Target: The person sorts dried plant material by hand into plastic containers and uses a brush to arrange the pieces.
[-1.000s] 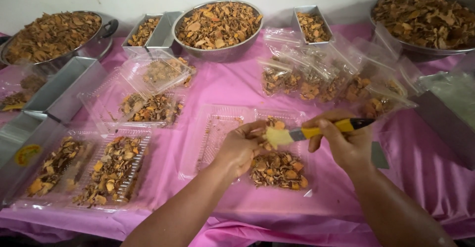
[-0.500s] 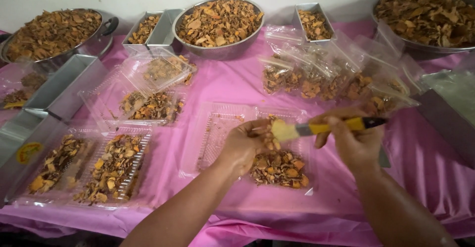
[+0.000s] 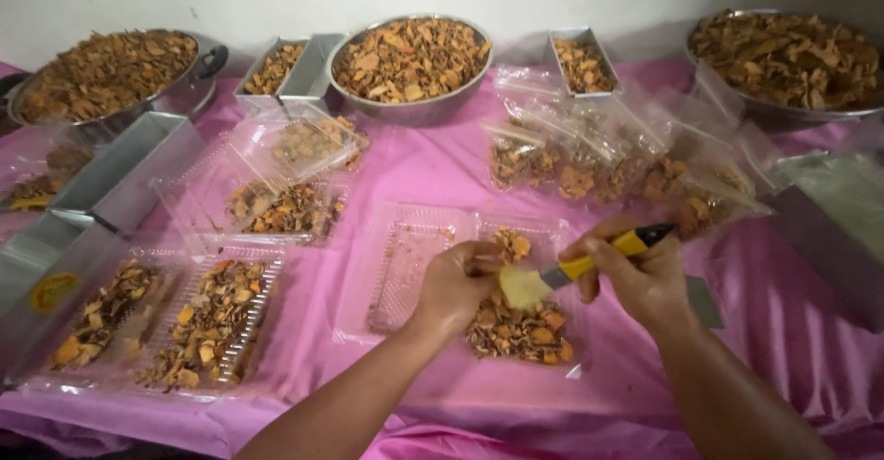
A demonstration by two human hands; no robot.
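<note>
Pale root piece (image 3: 521,286) pinched in left hand (image 3: 458,285) fingers; right hand (image 3: 635,280) grips yellow-handled knife (image 3: 603,256), blade touching it, above clear plastic clamshell tray (image 3: 405,276) of dried slices (image 3: 516,331).

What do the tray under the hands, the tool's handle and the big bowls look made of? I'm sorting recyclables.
The tray looks like thin clear plastic: see-through, glossy, with moulded ridges. The knife handle in the right hand seems yellow and black plastic, though rubber is possible. The middle bowl looks like metal, probably steel: grey with a dull sheen.

Glossy pink cloth (image 3: 433,174) — clear plastic trays (image 3: 405,267)
</note>
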